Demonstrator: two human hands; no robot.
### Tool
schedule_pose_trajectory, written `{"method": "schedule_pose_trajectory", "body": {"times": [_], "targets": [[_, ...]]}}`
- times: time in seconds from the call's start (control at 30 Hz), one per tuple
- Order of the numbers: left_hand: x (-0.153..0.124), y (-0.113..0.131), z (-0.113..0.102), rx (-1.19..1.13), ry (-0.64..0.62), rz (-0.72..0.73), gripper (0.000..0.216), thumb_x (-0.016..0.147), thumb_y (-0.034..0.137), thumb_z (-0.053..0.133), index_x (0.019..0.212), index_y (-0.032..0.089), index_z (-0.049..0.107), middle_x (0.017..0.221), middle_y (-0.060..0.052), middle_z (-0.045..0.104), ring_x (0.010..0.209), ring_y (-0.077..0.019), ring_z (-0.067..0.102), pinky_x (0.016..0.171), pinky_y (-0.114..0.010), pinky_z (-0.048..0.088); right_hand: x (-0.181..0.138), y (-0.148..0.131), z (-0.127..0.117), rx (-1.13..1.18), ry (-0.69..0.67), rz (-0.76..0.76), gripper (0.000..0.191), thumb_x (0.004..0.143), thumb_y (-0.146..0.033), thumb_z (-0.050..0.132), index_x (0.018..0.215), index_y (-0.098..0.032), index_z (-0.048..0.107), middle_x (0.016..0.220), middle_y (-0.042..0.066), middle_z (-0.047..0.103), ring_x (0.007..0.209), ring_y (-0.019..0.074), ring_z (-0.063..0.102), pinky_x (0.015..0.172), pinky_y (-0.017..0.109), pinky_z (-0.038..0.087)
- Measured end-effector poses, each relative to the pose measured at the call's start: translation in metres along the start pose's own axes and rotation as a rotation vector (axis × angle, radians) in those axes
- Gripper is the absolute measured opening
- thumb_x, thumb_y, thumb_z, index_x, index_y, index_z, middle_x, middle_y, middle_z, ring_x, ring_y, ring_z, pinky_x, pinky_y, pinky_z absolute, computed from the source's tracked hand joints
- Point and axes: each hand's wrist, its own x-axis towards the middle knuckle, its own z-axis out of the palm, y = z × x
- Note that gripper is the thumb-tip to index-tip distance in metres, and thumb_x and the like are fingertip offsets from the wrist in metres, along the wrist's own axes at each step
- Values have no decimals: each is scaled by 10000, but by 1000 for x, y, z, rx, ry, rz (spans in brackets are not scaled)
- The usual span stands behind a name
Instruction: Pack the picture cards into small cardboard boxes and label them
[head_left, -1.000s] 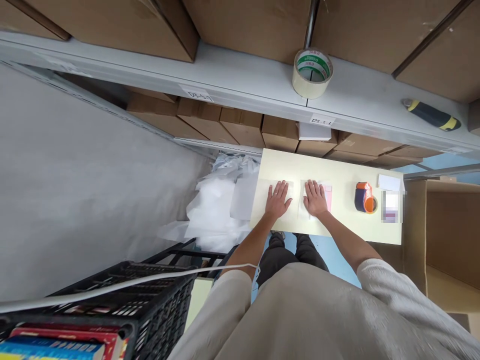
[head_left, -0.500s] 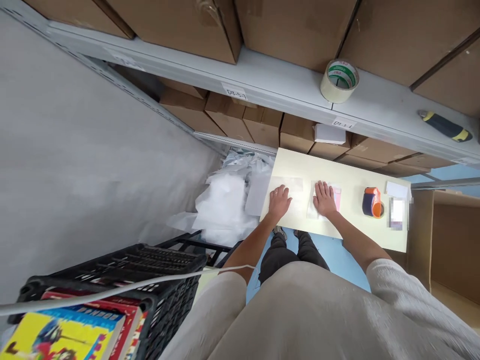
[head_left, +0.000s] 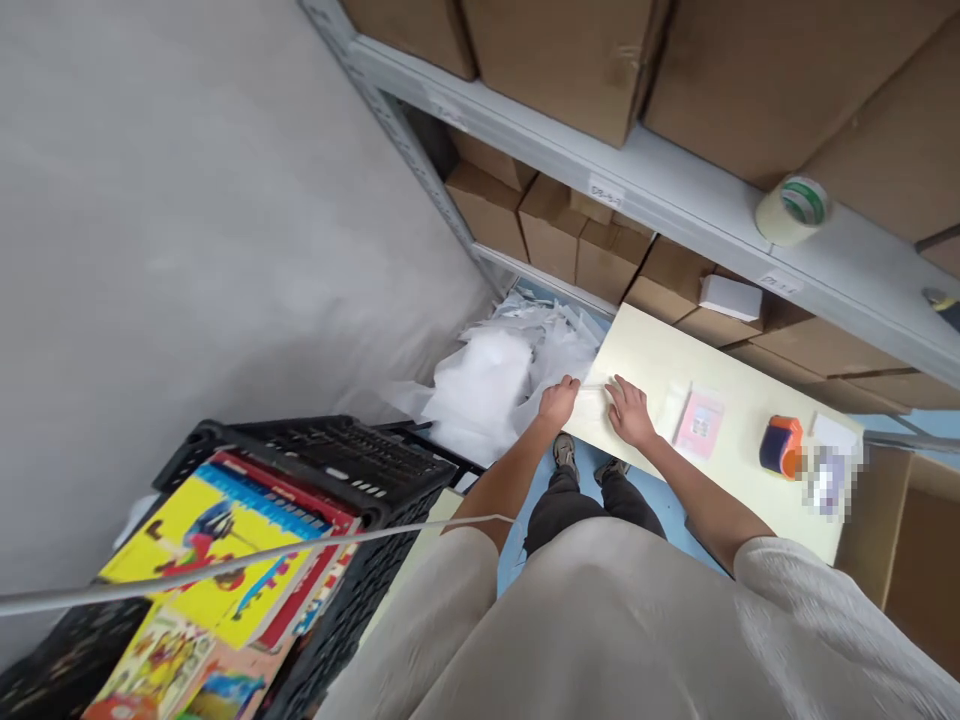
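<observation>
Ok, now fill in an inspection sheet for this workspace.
Surface: cream tabletop, set at an angle in view.
Job's things: pale sheet at the near-left end; pink item lying beside the right hand.
Clutter: orange-and-purple tape dispenser; white sheets heaped beside the table.
Hands: left hand and right hand both at the pale sheet; grip unclear.
Cables: white cord crossing in front of books.
Surroundings: shelf with cardboard boxes.

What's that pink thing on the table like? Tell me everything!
The pink packet is a flat rectangle with a pale square in its middle, bearing grey marks too blurry to read. It looks papery, and what seems clear film shows at its left. It lies slightly turned on the cream table; nobody is touching it.
</observation>
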Motion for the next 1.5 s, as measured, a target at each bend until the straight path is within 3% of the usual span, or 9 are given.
{"method": "schedule_pose_trajectory", "body": {"times": [0.17,0.37,0.67,0.8,0.93,1.07,1.27,1.5], "targets": [[-21,-68,-9,-44,54,-169,349,998,53,491,1283,126,679,1276,-198,675,1141,-299,700,1012,-381,525,33,-44,20,36,-36,-133,557,1021,-219,464,1569,-194,555,1688,193,440,1471,380,431,1161,542,378],[-34,-129,1,-98,142,-329,455,977,126,507,1414,32,590,1380,-282,622,1328,-367,592,1217,-467,380,54,-65,28,38,-89,-189,532,1011,-211,482,1530,-200,598,1662,189,462,1447,378,441,1150,543,382],[-35,-174,33,-176,96,-427,696,885,173,577,1571,74,510,1693,-291,422,1600,-427,371,1313,-592,253,57,-59,38,16,-129,-164,485,1017,-210,460,1467,-193,640,1622,192,505,1427,369,465,1132,542,411],[-31,-179,40,-217,28,-462,705,909,228,597,1595,102,494,1776,-270,304,1625,-435,335,1282,-594,316,57,-53,39,14,-136,-155,488,1010,-215,470,1466,-215,643,1613,180,516,1405,371,475,1122,552,419],[-28,-167,35,-230,-8,-417,657,939,257,594,1576,120,513,1775,-267,306,1592,-424,391,1252,-571,369,59,-50,35,20,-122,-129,486,1021,-223,451,1468,-221,641,1625,174,505,1405,368,476,1111,548,431],[-20,-133,19,-205,24,-315,601,957,221,554,1554,158,535,1756,-225,364,1553,-385,442,1232,-539,406,57,-46,27,58,-84,-81,471,1027,-237,439,1445,-208,654,1625,182,506,1432,365,466,1118,550,433],[1,-61,-5,-197,77,-127,533,993,185,518,1524,173,571,1743,-175,399,1538,-339,468,1247,-475,412,34,-20,8,98,-5,58,472,1022,-256,442,1438,-227,662,1634,170,505,1462,362,448,1145,554,419],[34,31,-22,-236,134,120,596,993,157,515,1586,205,533,1745,-147,414,1557,-350,443,1280,-499,369,-28,41,-20,114,119,273,476,1014,-280,444,1430,-235,670,1618,167,508,1465,374,447,1134,572,433]]}}
